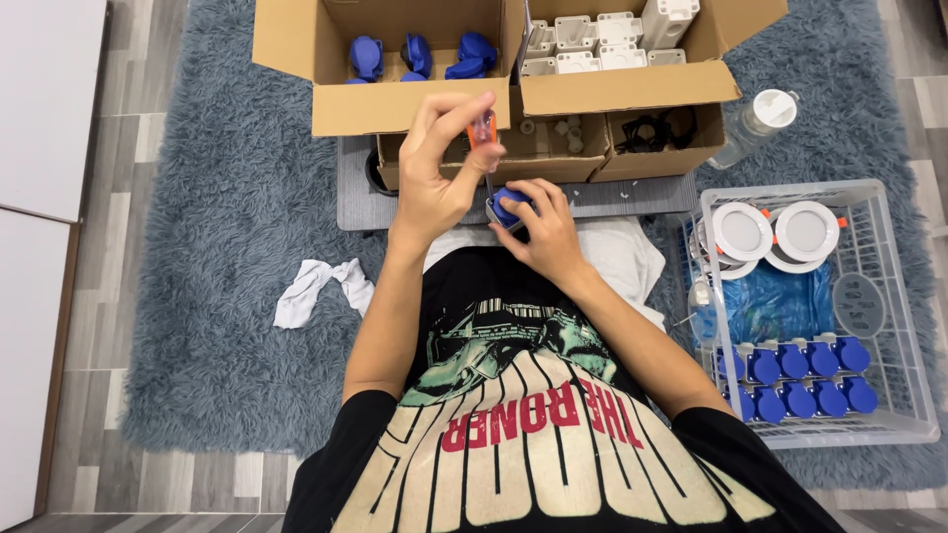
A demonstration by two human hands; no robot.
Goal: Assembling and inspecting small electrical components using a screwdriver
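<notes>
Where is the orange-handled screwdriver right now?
In the head view, the screwdriver is upright at centre, pinched in the left hand, tip down on the blue part held by the right hand.

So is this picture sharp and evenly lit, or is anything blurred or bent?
Head view: soft, even light with faint shadows and no strong glare. The left hand and its orange-handled screwdriver look slightly motion-blurred; the right hand on the blue part is sharper. The wide lens bends the floorboards near the edges.
</notes>
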